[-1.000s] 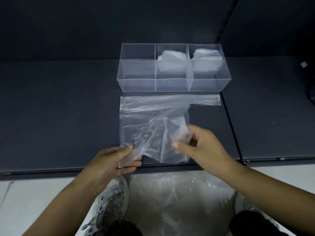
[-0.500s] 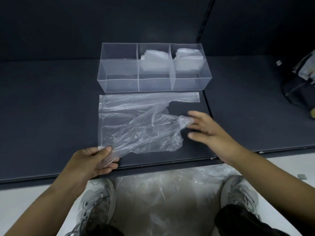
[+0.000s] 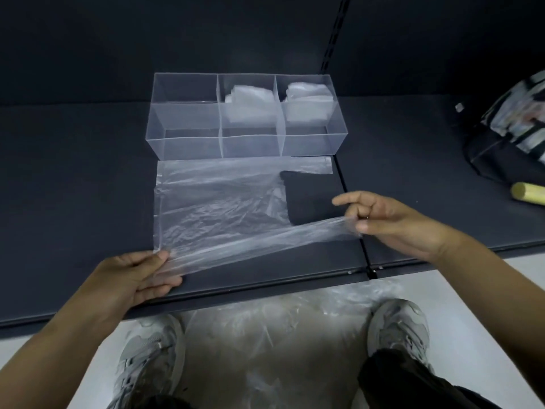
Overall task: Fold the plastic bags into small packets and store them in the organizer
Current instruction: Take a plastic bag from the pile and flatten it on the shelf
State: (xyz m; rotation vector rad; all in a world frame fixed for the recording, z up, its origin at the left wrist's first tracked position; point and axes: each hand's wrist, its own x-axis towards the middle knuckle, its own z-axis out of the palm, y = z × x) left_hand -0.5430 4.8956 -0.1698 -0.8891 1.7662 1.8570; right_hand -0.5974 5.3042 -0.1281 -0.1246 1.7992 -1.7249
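Note:
A clear plastic bag (image 3: 218,202) lies spread on the dark shelf (image 3: 73,187) in front of a clear three-compartment organizer (image 3: 182,143). My left hand (image 3: 138,276) pinches the bag's near left corner at the shelf's front edge. My right hand (image 3: 392,216) pinches one handle strip and holds it stretched out to the right, slightly above the shelf. The other handle strip (image 3: 312,165) lies flat along the organizer's front wall. Folded bag packets sit in the middle compartment (image 3: 247,97) and the right compartment (image 3: 306,93); the left compartment holds nothing.
More clear plastic bags (image 3: 274,335) lie on the floor between my two grey shoes. A dark bag (image 3: 507,137) with striped contents and a yellowish roll (image 3: 528,193) sit on the shelf at far right. A seam divides the shelf panels near my right hand.
My right hand has pulled the bag's crumpled handle out to the right, stretching it straight. My left hand keeps its hold on the near left corner. The camera view has shifted.

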